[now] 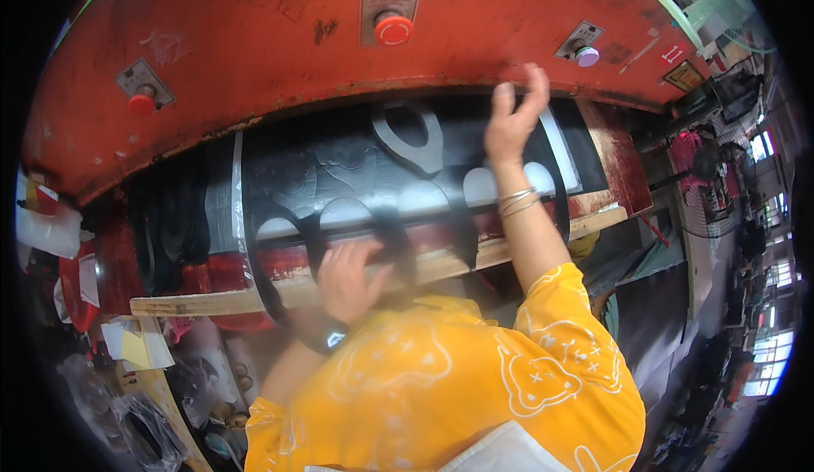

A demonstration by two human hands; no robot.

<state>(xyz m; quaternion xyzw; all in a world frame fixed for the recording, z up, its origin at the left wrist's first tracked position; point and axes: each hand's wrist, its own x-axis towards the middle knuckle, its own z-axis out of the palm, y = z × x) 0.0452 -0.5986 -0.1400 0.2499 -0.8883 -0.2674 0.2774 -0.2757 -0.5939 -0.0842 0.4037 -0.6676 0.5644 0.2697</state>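
Observation:
A black sheet (339, 163) lies on the machine bed, its near edge cut into rounded scallops with dark strips hanging between them. On it rests a grey oval ring-shaped cutting die (410, 139), pointed toward me. My right hand (511, 124), with bangles at the wrist, is raised over the sheet's right part, below the red machine front. Its fingers are apart and hold nothing. My left hand (348, 281), with a dark watch at the wrist, is at the sheet's near edge beside a hanging strip. Motion smears its fingers; whether they grip the strip cannot be made out.
The red machine front (280, 40) spans the far side, with a red push button (393, 29) in the middle, another red button (142, 102) at left and a pale button (586, 55) at right. Dark cut pieces (170, 226) lie left. A wooden rail (199, 303) edges the bed.

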